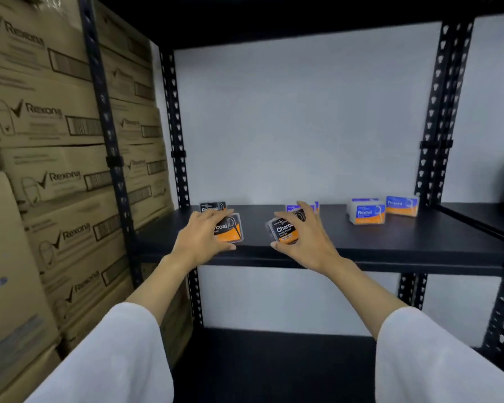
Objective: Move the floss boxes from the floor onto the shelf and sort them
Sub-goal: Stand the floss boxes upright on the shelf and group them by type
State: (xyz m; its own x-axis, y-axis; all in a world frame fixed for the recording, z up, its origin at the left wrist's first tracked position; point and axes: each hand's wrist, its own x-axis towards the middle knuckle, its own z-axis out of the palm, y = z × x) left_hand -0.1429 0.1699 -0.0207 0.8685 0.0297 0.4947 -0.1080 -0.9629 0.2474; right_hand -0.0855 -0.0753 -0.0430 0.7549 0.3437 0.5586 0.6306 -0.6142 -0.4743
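Nearest us, our white sleeves point(114, 353) fill the lower corners of the frame. At centre, our left hand point(200, 238) grips a black charcoal floss box point(230, 229) on the front of the black shelf point(390, 242), and our right hand point(309, 239) curls around a second charcoal box point(284, 229) (tilted, slightly blurred). Behind sit another charcoal box point(213, 206), a blue box point(293, 207) partly hidden, and two blue-and-orange boxes point(367, 213) at centre right. Cardboard cartons point(47, 141) fill the left.

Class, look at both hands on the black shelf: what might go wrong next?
1. The right hand holds its charcoal floss box tilted near the shelf front edge; it might slip off.
2. Blue boxes sit just behind it, so colours could get mixed.
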